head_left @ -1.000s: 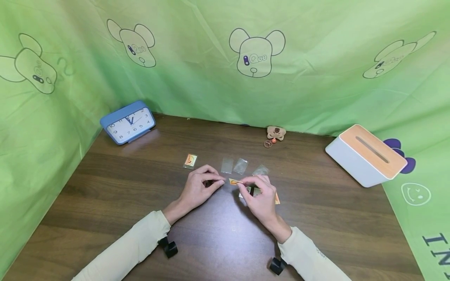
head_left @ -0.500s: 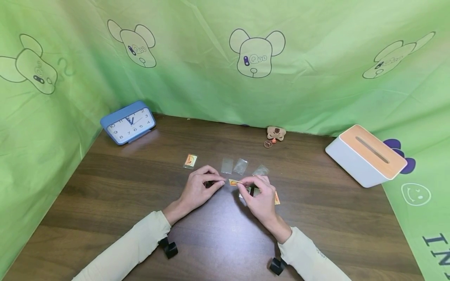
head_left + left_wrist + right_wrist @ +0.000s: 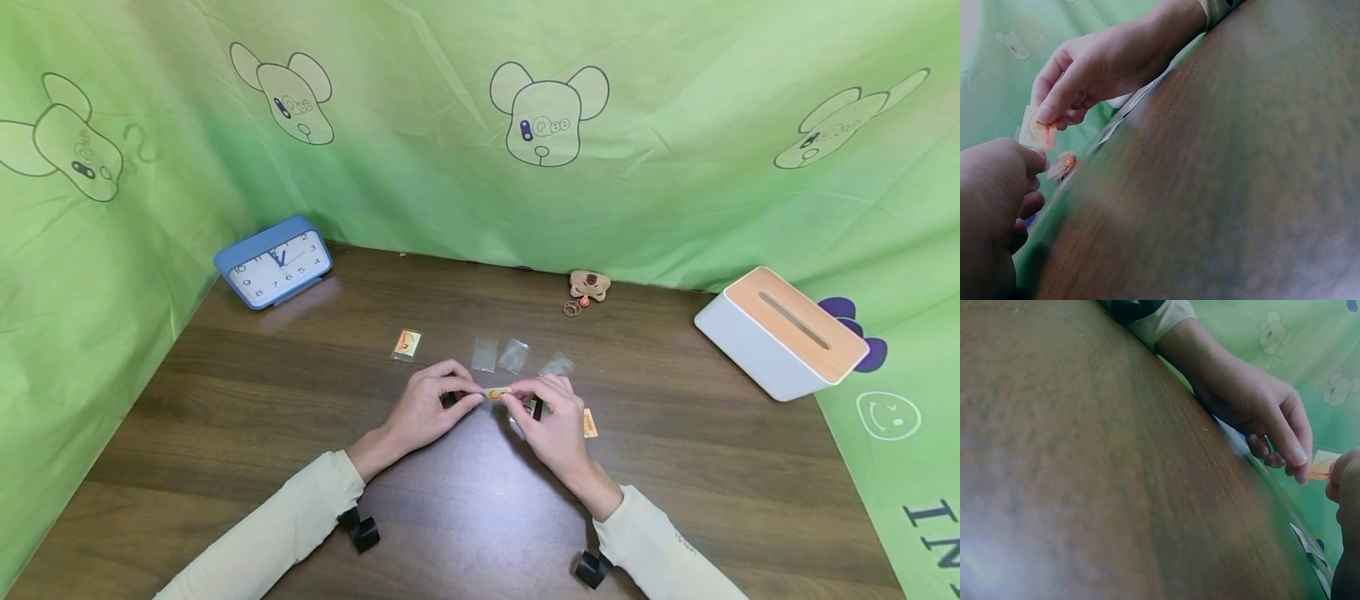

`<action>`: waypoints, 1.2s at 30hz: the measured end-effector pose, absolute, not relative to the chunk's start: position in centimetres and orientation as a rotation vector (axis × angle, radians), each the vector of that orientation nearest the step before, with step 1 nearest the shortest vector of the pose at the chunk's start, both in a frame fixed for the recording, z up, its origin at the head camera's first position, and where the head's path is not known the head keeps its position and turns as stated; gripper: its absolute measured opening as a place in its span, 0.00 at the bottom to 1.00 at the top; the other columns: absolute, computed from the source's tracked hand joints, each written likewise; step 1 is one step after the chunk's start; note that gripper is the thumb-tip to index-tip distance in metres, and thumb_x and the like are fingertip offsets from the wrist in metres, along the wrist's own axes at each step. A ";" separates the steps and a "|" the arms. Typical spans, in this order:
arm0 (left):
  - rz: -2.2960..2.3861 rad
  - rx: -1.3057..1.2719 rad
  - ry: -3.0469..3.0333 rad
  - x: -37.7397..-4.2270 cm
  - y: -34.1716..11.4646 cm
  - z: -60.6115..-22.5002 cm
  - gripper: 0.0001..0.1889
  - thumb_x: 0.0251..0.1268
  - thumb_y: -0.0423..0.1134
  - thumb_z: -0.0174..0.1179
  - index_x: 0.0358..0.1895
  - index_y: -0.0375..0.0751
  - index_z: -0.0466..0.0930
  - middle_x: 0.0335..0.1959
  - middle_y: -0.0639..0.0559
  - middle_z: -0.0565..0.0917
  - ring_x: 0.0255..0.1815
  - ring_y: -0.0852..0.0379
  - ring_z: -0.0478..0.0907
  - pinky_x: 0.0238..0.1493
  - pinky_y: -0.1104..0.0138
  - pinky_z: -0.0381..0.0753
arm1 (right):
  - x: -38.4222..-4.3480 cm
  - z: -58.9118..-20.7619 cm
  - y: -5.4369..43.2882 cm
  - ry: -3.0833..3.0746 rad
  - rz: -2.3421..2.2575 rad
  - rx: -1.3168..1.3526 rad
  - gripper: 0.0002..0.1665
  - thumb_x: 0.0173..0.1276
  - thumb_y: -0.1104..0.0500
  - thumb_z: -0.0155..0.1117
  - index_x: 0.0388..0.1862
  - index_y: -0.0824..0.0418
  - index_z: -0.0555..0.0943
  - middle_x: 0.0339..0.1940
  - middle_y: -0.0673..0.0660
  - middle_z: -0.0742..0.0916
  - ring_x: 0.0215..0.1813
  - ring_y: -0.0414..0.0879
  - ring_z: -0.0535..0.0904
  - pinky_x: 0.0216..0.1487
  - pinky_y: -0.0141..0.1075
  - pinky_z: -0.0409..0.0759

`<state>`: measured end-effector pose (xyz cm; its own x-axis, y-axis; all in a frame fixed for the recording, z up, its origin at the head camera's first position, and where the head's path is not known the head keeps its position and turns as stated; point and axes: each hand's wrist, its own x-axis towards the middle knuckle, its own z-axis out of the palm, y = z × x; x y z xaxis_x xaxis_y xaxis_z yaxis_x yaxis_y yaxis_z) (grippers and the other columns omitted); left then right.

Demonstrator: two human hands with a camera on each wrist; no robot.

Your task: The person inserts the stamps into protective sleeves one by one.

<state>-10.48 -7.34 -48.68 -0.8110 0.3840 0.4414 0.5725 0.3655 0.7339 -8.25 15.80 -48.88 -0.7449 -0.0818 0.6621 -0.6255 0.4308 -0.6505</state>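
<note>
Green printed curtain [image 3: 420, 183] backs a brown wood table [image 3: 225, 375], where we see the right hand [image 3: 553, 423] pinching a small yellow-orange card [image 3: 498, 392] by one end, between the hands and on the near side of three clear packets [image 3: 513, 356]. The left hand [image 3: 431, 407], thumb and fingertips narrowed, pinches a clear sleeve [image 3: 1019, 135] at the card's other end. We also tag a sleeved card [image 3: 407, 343] farther left, blue clock [image 3: 273, 262] back left, tissue box [image 3: 750, 342] at right.

From the head, the table [image 3: 247, 400] is viewed forward and down, farther off; from the wrists, low and close, the left hand [image 3: 433, 407] and right hand [image 3: 551, 423] are shared from opposite sides.
</note>
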 end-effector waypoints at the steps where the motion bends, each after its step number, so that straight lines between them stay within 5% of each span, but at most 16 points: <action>1: -1.447 -0.869 -2.432 -10.5 -7.3 -48.7 0.04 0.69 0.32 0.78 0.43 0.44 0.97 0.40 0.56 0.89 0.38 0.60 0.84 0.39 0.69 0.81 | -8.3 -48.9 15.8 -2.146 1.299 0.596 0.12 0.58 0.70 0.85 0.38 0.59 0.93 0.28 0.51 0.91 0.30 0.49 0.82 0.46 0.34 0.70; 12: -1.656 -0.775 -2.486 -10.5 -7.0 -48.6 0.03 0.72 0.30 0.75 0.44 0.37 0.93 0.34 0.54 0.87 0.33 0.66 0.81 0.34 0.70 0.85 | -8.1 -48.9 15.7 -2.159 1.365 0.560 0.24 0.62 0.74 0.81 0.57 0.63 0.89 0.39 0.57 0.92 0.38 0.52 0.85 0.46 0.39 0.81; 24: -1.776 -0.712 -2.465 -10.5 -6.9 -48.3 0.05 0.71 0.28 0.75 0.45 0.33 0.91 0.34 0.50 0.89 0.30 0.65 0.84 0.30 0.69 0.87 | -8.1 -48.9 15.6 -2.165 1.411 0.556 0.22 0.65 0.76 0.78 0.56 0.63 0.90 0.43 0.58 0.91 0.40 0.50 0.85 0.52 0.28 0.83; 36: -1.774 -0.744 -2.428 -10.6 -6.9 -48.8 0.04 0.70 0.27 0.75 0.44 0.32 0.91 0.33 0.48 0.89 0.31 0.63 0.84 0.29 0.69 0.86 | -8.2 -49.1 15.7 -2.173 1.383 0.593 0.21 0.63 0.77 0.78 0.53 0.63 0.92 0.44 0.58 0.91 0.39 0.48 0.85 0.46 0.34 0.84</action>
<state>-10.62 -6.90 -48.77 -0.8838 0.3511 0.3093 0.4014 0.2290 0.8868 -8.21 15.70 -49.14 -0.7836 -0.0965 0.6138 -0.5969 0.3913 -0.7005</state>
